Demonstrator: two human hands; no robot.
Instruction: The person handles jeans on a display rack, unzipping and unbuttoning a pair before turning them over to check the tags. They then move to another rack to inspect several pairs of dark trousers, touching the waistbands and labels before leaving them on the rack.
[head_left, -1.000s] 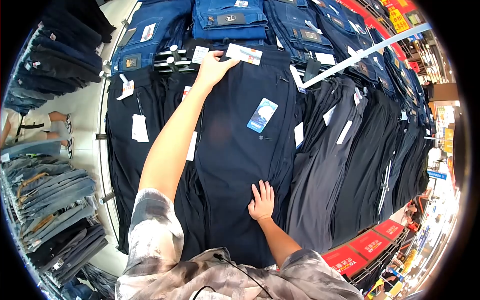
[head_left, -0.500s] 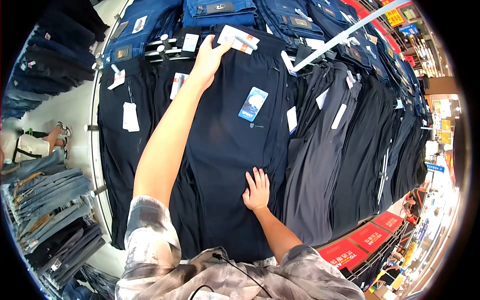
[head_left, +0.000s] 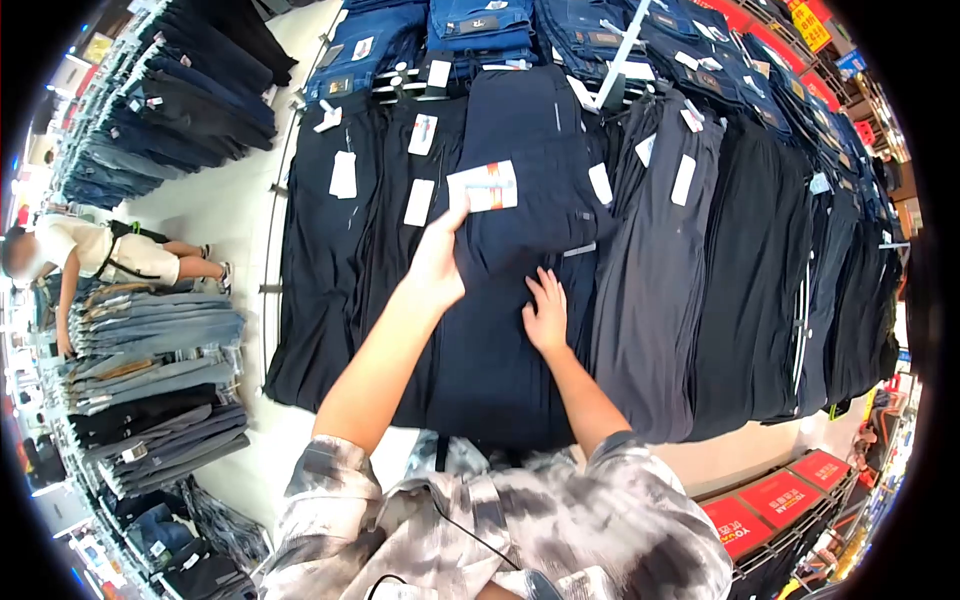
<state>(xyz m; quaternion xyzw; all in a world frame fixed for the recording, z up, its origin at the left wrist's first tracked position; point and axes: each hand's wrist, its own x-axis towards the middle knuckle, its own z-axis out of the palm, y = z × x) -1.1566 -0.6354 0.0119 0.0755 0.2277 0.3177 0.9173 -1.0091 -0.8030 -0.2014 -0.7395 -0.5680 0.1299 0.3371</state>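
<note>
Dark navy trousers (head_left: 525,215) hang in front of me, their upper part folded down toward me. My left hand (head_left: 437,262) is closed on the waist edge of these trousers, beside a white and orange tag (head_left: 484,187). My right hand (head_left: 546,312) lies lower down on the dark cloth with its fingers spread, just under the folded part. Behind the folded pair, more navy trousers (head_left: 515,105) hang from the rack. Black trousers with white tags (head_left: 340,220) are to the left, and grey trousers (head_left: 655,270) to the right.
Folded blue jeans (head_left: 483,25) are stacked above the rack. A metal bar (head_left: 625,50) slants up at the top. Another person (head_left: 110,250) stands at the left beside a rack of jeans (head_left: 160,320). Red boxes (head_left: 780,500) sit at the lower right.
My left hand has come down toward me, bringing the trousers' waist and tag with it. The trousers are now folded over, and the blue label is out of sight. The view has shifted left.
</note>
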